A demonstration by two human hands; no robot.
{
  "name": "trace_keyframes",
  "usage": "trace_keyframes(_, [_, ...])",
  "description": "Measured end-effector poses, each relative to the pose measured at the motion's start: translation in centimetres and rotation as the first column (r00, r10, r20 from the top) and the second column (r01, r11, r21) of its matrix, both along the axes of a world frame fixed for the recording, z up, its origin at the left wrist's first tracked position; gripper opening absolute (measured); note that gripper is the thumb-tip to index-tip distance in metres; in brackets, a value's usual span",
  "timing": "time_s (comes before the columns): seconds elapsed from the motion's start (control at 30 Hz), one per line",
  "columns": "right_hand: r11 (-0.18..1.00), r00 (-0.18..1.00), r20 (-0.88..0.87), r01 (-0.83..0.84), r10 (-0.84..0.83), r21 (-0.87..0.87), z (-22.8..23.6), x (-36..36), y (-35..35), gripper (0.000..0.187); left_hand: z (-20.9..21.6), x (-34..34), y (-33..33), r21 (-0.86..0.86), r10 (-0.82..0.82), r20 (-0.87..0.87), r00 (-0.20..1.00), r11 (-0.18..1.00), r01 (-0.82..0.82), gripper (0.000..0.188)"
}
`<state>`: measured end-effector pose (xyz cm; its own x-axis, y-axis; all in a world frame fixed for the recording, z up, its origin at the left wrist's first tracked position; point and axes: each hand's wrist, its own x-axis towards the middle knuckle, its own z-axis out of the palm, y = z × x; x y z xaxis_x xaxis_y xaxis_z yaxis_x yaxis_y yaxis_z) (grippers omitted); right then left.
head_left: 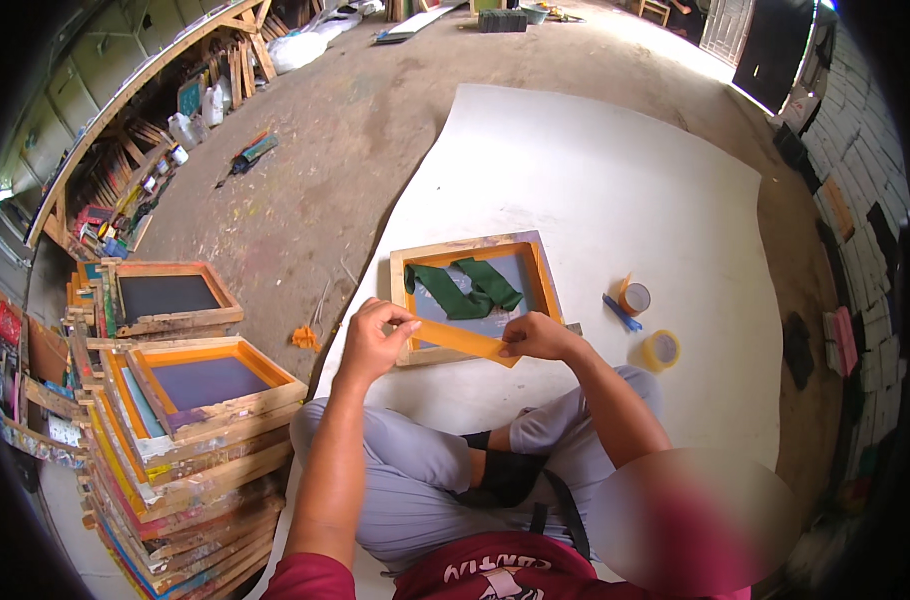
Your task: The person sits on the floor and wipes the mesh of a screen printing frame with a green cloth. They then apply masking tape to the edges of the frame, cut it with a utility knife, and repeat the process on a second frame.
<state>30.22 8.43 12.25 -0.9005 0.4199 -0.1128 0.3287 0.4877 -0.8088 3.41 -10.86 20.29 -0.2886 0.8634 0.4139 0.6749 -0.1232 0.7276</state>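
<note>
A strip of orange-brown tape [462, 339] is stretched between my hands, above the near edge of a wooden screen-printing frame [400, 270]. My left hand [377, 338] pinches the strip's left end between thumb and fingers. At the other end, my right hand [537, 336] grips it, with a short tail hanging past the fingers. Inside the frame, on its grey-blue mesh, lies a crumpled dark green strip [465, 290]. Orange tape lines the frame's inner far and right sides. The near inner edge is partly hidden behind the strip and my hands.
The frame rests on a large white sheet [615, 180] on the floor. To its right are a brown tape roll [635, 297], a blue cutter-like tool [622, 313] and a yellowish tape roll [661, 349]. Stacked wooden screens [210, 385] stand at my left, near an orange scrap [305, 338].
</note>
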Motion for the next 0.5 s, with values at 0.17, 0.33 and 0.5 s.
trace_keyframes(0.17, [0.999, 0.989, 0.142, 0.052, -0.05, -0.009, -0.4, 3.5, -0.2, 0.034, -0.4, -0.7, -0.6, 0.019, 0.019, 0.051, 0.999, 1.0, -0.02, 0.01])
trace_keyframes(0.33, [0.989, 0.981, 0.133, 0.147, -0.143, -0.018, -1.0, 6.0, -0.2, 0.031, -1.6, -1.9, -1.2, 0.042, 0.07, 0.2, 0.977, 0.996, -0.08, 0.01])
trace_keyframes(0.5, [0.961, 0.965, 0.06, 0.259, -0.254, -0.097, -1.5, 8.1, 0.1, 0.031, -2.1, -3.4, -1.8, -0.021, 0.143, 0.328, 0.934, 0.989, -0.144, 0.008])
